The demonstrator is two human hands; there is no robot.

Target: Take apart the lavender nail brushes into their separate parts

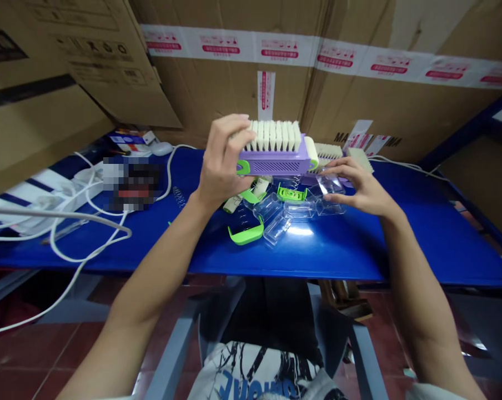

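Observation:
A purple brush (280,161) with cream bristles and green end parts is held up over the blue table by my left hand (224,161), its fingers wrapped around the left end. To the right, my right hand (357,186) grips a clear plastic piece (331,182) between thumb and fingers. Under the brush lie more clear plastic pieces (277,226), a green curved part (246,233), a green slotted part (291,194) and a cream roll-like piece (232,204). Another bristled purple piece (328,151) is partly hidden behind my right hand.
White cables (99,250) and a power strip (63,200) occupy the left of the blue table (326,255). Cardboard (217,89) stands along the back. A small box (132,139) and a white mouse (161,148) sit at the back left. A blue frame bar (463,133) rises at right.

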